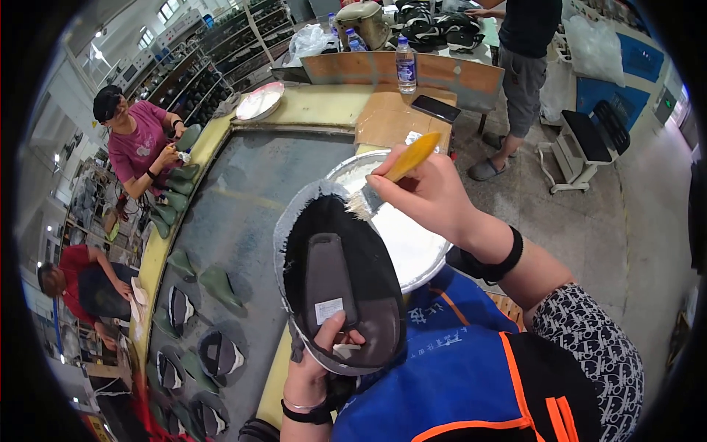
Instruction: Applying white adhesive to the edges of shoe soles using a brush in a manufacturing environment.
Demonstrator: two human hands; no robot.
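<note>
My left hand [318, 362] is closed round the lower end of a dark shoe upper [294, 221], tilted up toward me. Its rim is pale and frayed, and a long grey pad with a small white label [329, 310] lies inside it, by my thumb. Between the fingers of my right hand [434, 193] is a brush [416, 156] with a yellow handle. Its whitish bristles are at the upper's top right edge; whether they touch it I cannot tell. Behind the upper stands a round basin [427, 278] of white paste, partly covered by my right hand and the upper.
Green shoe lasts [218, 286] and several dark uppers [219, 353] lie on the grey table [243, 199]. A water bottle [406, 66] and a phone [436, 108] stand beyond the basin. Two people work along the left edge; another stands at the back right near a chair [585, 147].
</note>
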